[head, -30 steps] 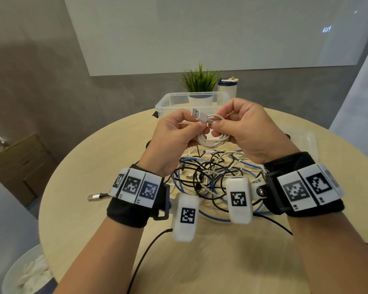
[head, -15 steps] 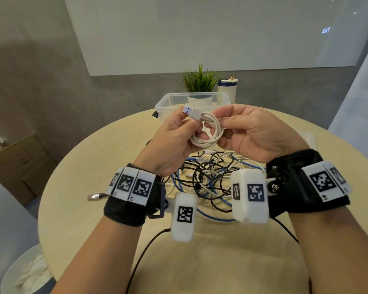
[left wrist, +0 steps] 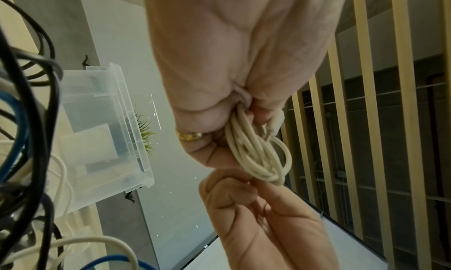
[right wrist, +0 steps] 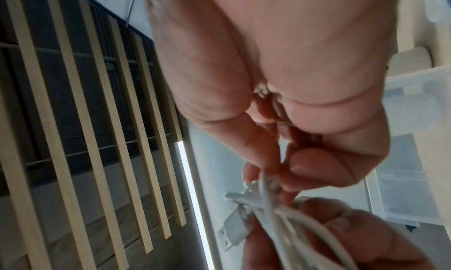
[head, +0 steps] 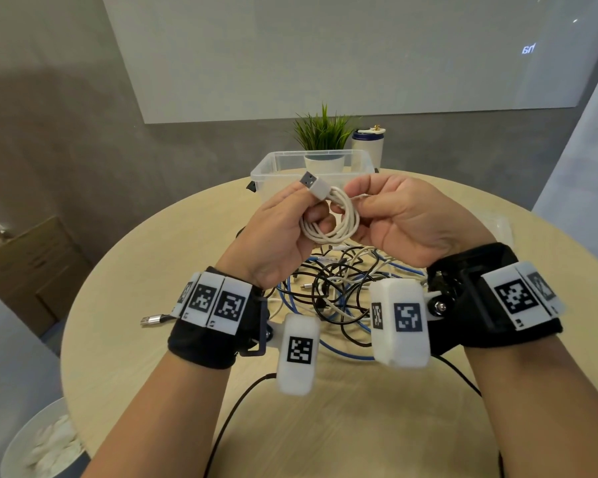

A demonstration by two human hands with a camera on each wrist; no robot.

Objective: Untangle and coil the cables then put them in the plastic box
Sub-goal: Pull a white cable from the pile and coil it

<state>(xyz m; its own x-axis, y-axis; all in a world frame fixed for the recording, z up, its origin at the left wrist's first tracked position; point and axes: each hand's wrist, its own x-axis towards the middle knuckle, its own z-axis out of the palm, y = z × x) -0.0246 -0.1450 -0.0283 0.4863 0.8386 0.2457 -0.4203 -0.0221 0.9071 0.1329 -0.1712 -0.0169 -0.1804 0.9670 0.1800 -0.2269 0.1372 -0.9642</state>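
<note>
A small coil of white USB cable [head: 335,222] hangs in the air between both hands, above the table. My left hand [head: 290,222] grips the coil's left side, and the USB plug [head: 311,182] sticks up past its thumb. My right hand [head: 390,215] pinches the coil's upper right part. The left wrist view shows the white coil [left wrist: 258,154] bunched in curled fingers. In the right wrist view the plug [right wrist: 231,229] is blurred. A tangle of black, blue and white cables [head: 335,291] lies on the table under the hands. The clear plastic box [head: 277,167] stands beyond them.
The round wooden table [head: 135,288] carries a loose silver USB plug [head: 154,319] at the left. A potted plant [head: 321,136] and a white canister [head: 368,143] stand behind the box. A clear lid [head: 501,225] lies at the right.
Both hands turned with the white coil; my right hand rolled palm-up and shifted its pinch to the coil's top. The plug now points up and left.
</note>
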